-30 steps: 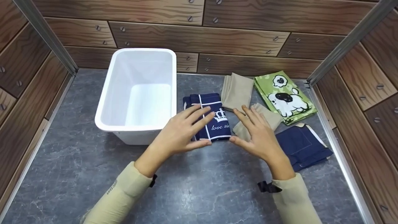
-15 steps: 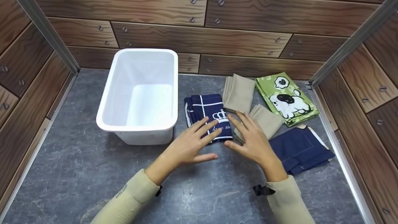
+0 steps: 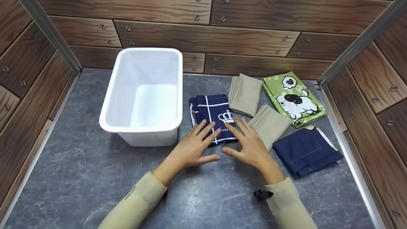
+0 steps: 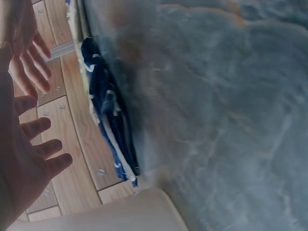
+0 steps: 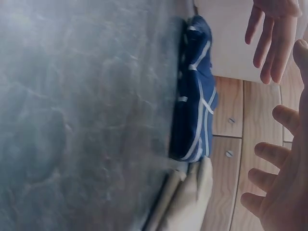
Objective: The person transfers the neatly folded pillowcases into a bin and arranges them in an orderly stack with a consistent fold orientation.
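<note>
A folded navy cloth (image 3: 214,109) with white lines, a crown and lettering lies on the grey table, just right of the white tub. Over its near edge hover both hands, fingers spread and pointing forward, holding nothing. My left hand (image 3: 194,146) overlaps its near left corner in the head view, and my right hand (image 3: 249,146) its near right corner. Both wrist views show a gap between the fingers and this cloth. The right hand also hides part of a folded beige cloth (image 3: 270,124).
A white plastic tub (image 3: 140,129) stands at the back left. Another beige cloth (image 3: 246,95), a green cloth (image 3: 294,98) with a cartoon dog, and a plain navy cloth (image 3: 308,152) lie to the right. Wood-print walls (image 3: 203,38) enclose the table on three sides.
Both hands have drawn closer together: the left moved rightward, the right moved leftward, each slightly nearer the body. More of the plain navy and near beige cloths shows. The cloths stay put.
</note>
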The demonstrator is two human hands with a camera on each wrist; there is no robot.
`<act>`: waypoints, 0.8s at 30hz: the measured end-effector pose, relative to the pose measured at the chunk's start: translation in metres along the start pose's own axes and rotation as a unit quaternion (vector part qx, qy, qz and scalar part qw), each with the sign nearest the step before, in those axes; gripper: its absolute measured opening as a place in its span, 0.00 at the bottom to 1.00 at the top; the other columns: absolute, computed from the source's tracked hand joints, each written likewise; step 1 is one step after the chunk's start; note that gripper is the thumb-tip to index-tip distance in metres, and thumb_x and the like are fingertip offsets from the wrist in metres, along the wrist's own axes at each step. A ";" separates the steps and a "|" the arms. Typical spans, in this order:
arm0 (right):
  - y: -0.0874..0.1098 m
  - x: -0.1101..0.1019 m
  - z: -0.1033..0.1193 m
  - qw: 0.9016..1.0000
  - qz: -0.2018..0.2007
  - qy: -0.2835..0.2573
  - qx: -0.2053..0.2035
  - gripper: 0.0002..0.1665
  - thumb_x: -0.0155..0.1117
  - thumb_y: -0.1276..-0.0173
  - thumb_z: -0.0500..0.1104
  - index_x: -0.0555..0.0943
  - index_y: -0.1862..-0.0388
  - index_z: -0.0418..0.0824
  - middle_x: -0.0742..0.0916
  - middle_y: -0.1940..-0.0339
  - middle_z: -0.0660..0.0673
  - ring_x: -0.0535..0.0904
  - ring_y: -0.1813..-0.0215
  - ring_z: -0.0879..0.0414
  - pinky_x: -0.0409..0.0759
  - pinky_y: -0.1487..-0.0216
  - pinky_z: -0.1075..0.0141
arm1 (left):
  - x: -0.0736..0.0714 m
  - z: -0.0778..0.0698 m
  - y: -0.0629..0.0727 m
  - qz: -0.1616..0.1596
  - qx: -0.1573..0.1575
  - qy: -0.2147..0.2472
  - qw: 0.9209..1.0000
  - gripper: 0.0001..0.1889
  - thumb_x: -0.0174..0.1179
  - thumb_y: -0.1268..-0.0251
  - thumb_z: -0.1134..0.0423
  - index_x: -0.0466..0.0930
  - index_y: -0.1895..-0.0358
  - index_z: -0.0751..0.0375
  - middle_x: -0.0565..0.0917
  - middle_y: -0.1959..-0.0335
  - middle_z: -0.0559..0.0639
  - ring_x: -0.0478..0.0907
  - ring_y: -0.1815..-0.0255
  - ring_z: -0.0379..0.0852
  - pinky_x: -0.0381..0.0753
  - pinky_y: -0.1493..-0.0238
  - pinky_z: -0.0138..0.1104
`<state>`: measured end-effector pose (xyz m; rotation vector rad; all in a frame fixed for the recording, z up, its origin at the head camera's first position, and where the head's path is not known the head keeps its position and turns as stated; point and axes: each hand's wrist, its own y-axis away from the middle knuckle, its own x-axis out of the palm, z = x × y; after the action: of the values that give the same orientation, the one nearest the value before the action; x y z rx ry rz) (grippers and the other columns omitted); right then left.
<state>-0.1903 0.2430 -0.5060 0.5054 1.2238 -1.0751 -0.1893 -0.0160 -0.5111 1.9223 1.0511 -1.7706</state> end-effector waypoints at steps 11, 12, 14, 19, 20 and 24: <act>0.000 0.020 -0.001 1.000 0.023 -0.001 -0.005 0.51 0.61 0.39 0.74 0.59 0.21 0.61 0.63 0.20 0.40 0.53 0.21 0.34 0.56 0.25 0.37 | 0.017 0.007 -0.001 0.028 -0.025 0.006 0.999 0.47 0.41 0.36 0.23 0.57 0.21 0.50 0.53 0.19 0.58 0.49 0.21 0.65 0.56 0.24 0.57; 0.000 0.022 -0.001 1.000 0.026 -0.001 -0.003 0.51 0.60 0.39 0.75 0.59 0.21 0.61 0.62 0.20 0.40 0.52 0.21 0.34 0.56 0.25 0.37 | 0.018 0.007 -0.001 0.033 -0.027 0.008 0.999 0.47 0.41 0.36 0.23 0.57 0.21 0.50 0.53 0.19 0.58 0.49 0.21 0.65 0.56 0.24 0.57; 0.000 0.025 -0.002 0.999 0.034 -0.003 0.002 0.51 0.59 0.39 0.75 0.59 0.21 0.61 0.61 0.20 0.40 0.52 0.21 0.34 0.55 0.25 0.37 | 0.020 0.008 -0.001 0.043 -0.030 0.009 0.999 0.47 0.40 0.36 0.23 0.57 0.21 0.50 0.53 0.19 0.57 0.49 0.21 0.65 0.56 0.24 0.57; -0.002 0.031 -0.001 0.999 0.050 -0.015 0.010 0.49 0.57 0.37 0.75 0.59 0.20 0.61 0.60 0.19 0.41 0.51 0.20 0.35 0.52 0.23 0.39 | 0.024 0.011 -0.001 0.060 -0.037 0.011 0.997 0.48 0.40 0.36 0.22 0.58 0.22 0.51 0.54 0.20 0.57 0.48 0.20 0.65 0.55 0.24 0.58; -0.002 0.032 -0.001 0.998 0.053 -0.019 0.013 0.49 0.56 0.36 0.75 0.59 0.21 0.60 0.60 0.19 0.41 0.50 0.20 0.35 0.52 0.23 0.39 | 0.024 0.011 -0.002 0.062 -0.038 0.014 0.997 0.48 0.40 0.36 0.22 0.59 0.22 0.51 0.54 0.20 0.57 0.48 0.20 0.65 0.55 0.25 0.59; -0.003 0.036 -0.002 0.997 0.065 -0.029 0.021 0.45 0.53 0.33 0.74 0.59 0.21 0.61 0.59 0.18 0.42 0.49 0.19 0.37 0.51 0.22 0.40 | 0.024 0.013 -0.002 0.077 -0.039 0.024 0.996 0.48 0.41 0.37 0.22 0.59 0.22 0.52 0.54 0.19 0.57 0.47 0.20 0.65 0.54 0.25 0.59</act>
<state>-0.1952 0.2292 -0.5386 0.5755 1.1041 -1.0000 -0.2010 -0.0162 -0.5363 1.9511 0.9465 -1.5842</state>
